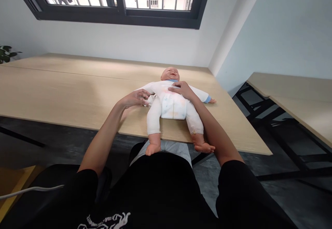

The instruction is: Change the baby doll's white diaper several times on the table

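Observation:
A baby doll point(169, 88) in a white long-sleeved suit with blue collar and cuffs lies face up on the wooden table point(85, 87). Its head points away from me, and its feet hang over the near edge. A white printed diaper point(173, 108) covers its front between the legs. At the doll's left-hand side in view, my left hand point(137, 97) has loosely curved fingers apart, touching the crumpled white side flap point(151, 99). My right hand point(182, 89) rests with fingers laid on the doll's chest, above the diaper; its forearm passes over the doll's leg.
Behind the table stands a white wall with a dark-framed, barred window point(119, 13). A second wooden table point(298, 94) with black legs is at the right. A plant point(7, 53) shows at the far left. A white cable point(31, 189) runs across the lower left.

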A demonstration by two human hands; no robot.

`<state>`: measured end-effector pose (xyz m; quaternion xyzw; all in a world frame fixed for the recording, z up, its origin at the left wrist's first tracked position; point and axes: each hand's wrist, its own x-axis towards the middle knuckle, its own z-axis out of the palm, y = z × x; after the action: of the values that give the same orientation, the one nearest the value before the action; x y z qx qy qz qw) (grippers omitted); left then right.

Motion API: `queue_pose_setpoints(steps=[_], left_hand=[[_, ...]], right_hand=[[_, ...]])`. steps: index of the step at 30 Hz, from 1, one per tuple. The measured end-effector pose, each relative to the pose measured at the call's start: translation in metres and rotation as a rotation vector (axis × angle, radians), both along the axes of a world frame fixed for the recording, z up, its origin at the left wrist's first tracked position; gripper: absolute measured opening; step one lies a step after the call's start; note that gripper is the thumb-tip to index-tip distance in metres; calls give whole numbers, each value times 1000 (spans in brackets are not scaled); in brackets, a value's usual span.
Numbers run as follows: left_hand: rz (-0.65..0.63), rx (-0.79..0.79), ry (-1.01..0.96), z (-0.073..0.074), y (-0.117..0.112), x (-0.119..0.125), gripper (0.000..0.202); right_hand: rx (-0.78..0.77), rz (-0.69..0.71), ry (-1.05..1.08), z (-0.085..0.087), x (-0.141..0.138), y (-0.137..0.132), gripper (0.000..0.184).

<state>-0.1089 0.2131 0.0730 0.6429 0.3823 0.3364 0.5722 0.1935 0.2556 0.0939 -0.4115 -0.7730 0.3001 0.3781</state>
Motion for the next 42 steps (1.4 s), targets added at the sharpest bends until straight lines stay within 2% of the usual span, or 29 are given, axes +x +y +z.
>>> queue_pose_setpoints(steps=[9, 21, 24, 31, 36, 42], left_hand=[[-43, 18, 102, -1, 8, -20, 58], [-1, 134, 134, -2, 9, -22, 57], [12, 193, 201, -5, 13, -22, 53], [121, 492, 420, -8, 13, -17, 24], [197, 530, 557, -12, 14, -15, 23], [229, 552, 663, -16, 11, -10, 26]], right_hand=[[-5, -16, 6, -1, 0, 0, 44], [-5, -10, 9, -1, -1, 0, 48], [5, -14, 10, -3, 0, 2, 46], [20, -18, 11, -4, -1, 3, 43], [1, -12, 20, -4, -1, 3, 44], [-4, -12, 31, -5, -1, 5, 43]])
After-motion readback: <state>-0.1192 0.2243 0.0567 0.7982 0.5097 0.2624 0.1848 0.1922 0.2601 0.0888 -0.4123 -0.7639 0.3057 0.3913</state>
